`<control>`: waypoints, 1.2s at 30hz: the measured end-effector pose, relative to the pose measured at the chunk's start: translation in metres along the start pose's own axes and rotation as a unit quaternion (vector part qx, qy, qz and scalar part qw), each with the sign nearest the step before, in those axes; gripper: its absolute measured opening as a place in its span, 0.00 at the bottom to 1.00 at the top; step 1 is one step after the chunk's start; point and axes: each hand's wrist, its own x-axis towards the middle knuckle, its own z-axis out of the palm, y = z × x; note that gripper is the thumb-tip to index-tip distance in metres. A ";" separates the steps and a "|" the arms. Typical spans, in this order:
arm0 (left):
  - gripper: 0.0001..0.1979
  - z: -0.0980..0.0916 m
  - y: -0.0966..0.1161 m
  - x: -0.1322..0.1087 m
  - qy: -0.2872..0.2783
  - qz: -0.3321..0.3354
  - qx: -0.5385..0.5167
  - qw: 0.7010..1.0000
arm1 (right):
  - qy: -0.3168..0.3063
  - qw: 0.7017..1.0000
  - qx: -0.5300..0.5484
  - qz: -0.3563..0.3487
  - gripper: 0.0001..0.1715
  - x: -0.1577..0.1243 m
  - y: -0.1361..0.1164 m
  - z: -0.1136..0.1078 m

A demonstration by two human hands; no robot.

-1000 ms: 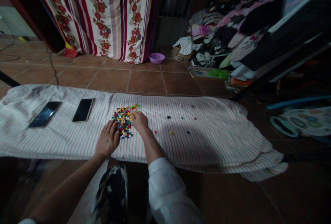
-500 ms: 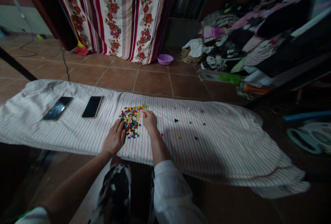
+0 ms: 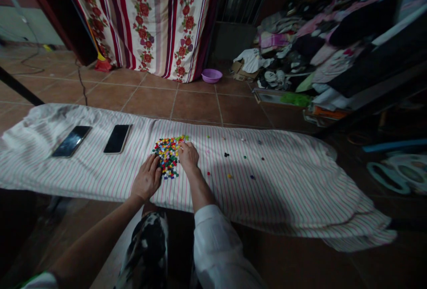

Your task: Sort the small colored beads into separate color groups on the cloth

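Observation:
A heap of small multicoloured beads (image 3: 167,155) lies on a striped cloth (image 3: 283,182) spread over a long board. My left hand (image 3: 147,180) rests flat against the heap's left side, fingers stretched out and touching the beads. My right hand (image 3: 188,156) is at the heap's right edge, its fingers curled down onto the beads; what they pinch is too small to see. Several loose beads (image 3: 227,154) lie scattered on the cloth to the right of my right hand.
Two dark phones (image 3: 118,138) (image 3: 71,141) lie on the cloth to the left. A flowered curtain (image 3: 150,18) hangs behind, with a purple bowl (image 3: 211,75) on the tiled floor. Piled clothes (image 3: 300,53) fill the back right.
My right hand has drawn back slightly from the heap's top corner to its right edge. The left hand stays against the heap. The camera view has shifted a little.

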 end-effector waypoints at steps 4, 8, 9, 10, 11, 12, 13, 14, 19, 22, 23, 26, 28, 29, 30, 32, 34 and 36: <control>0.23 0.001 -0.002 -0.001 0.009 0.008 0.000 1.000 | 0.005 1.000 -0.001 -0.004 0.13 -0.003 -0.001 -0.001; 0.22 0.002 -0.004 -0.002 0.013 0.030 -0.001 0.999 | 0.012 1.000 0.010 -0.023 0.13 -0.006 0.000 -0.004; 0.22 0.002 -0.005 -0.002 0.013 0.031 -0.003 0.999 | 0.011 1.000 0.012 -0.027 0.13 -0.007 0.001 -0.006; 0.22 0.002 -0.005 -0.002 0.013 0.028 -0.005 1.000 | 0.008 0.999 0.012 -0.030 0.13 -0.008 0.001 -0.007; 0.23 0.002 -0.005 -0.002 0.014 0.022 -0.007 1.000 | 0.003 0.999 0.011 -0.033 0.13 -0.009 0.002 -0.009; 0.23 0.001 -0.005 -0.002 0.015 0.017 -0.009 1.000 | -0.003 0.999 0.009 -0.035 0.13 -0.010 0.003 -0.010; 0.23 0.001 -0.004 -0.002 0.016 0.013 -0.012 1.000 | -0.007 0.999 0.007 -0.038 0.13 -0.010 0.004 -0.011; 0.23 0.000 -0.004 -0.002 0.017 0.009 -0.014 1.000 | -0.011 0.999 0.005 -0.041 0.13 -0.011 0.004 -0.012; 0.25 -0.003 -0.001 -0.001 0.015 -0.017 -0.020 1.000 | -0.028 0.998 -0.001 -0.057 0.13 -0.012 0.008 -0.016; 0.25 -0.005 0.001 0.000 0.014 -0.022 -0.019 1.000 | -0.029 0.998 -0.006 -0.056 0.13 -0.013 0.009 -0.017; 0.25 -0.006 0.002 0.001 0.015 -0.024 -0.017 0.999 | -0.029 0.998 -0.007 -0.054 0.13 -0.013 0.009 -0.017; 0.24 -0.009 0.004 0.002 0.013 -0.019 -0.008 1.000 | -0.036 0.998 -0.006 -0.055 0.13 -0.013 0.010 -0.017; 0.22 -0.010 0.005 0.002 0.004 -0.009 -0.002 1.000 | -0.039 0.997 -0.003 -0.063 0.13 -0.012 0.011 -0.016; 0.22 -0.009 0.004 0.002 0.001 -0.008 0.000 1.000 | -0.040 0.997 -0.001 -0.066 0.13 -0.012 0.011 -0.015; 0.22 -0.009 0.004 0.002 0.001 -0.009 0.002 1.000 | -0.041 0.997 0.002 -0.069 0.13 -0.012 0.012 -0.015; 0.22 -0.007 0.003 0.002 0.007 -0.012 0.006 1.000 | -0.045 0.996 0.011 -0.076 0.14 -0.011 0.013 -0.014; 0.21 -0.005 0.001 0.002 0.010 -0.004 0.013 1.000 | -0.048 0.995 0.021 -0.079 0.14 -0.011 0.013 -0.014; 0.20 -0.004 0.000 0.002 0.002 0.012 0.021 1.000 | -0.049 0.995 0.029 -0.078 0.15 -0.010 0.013 -0.014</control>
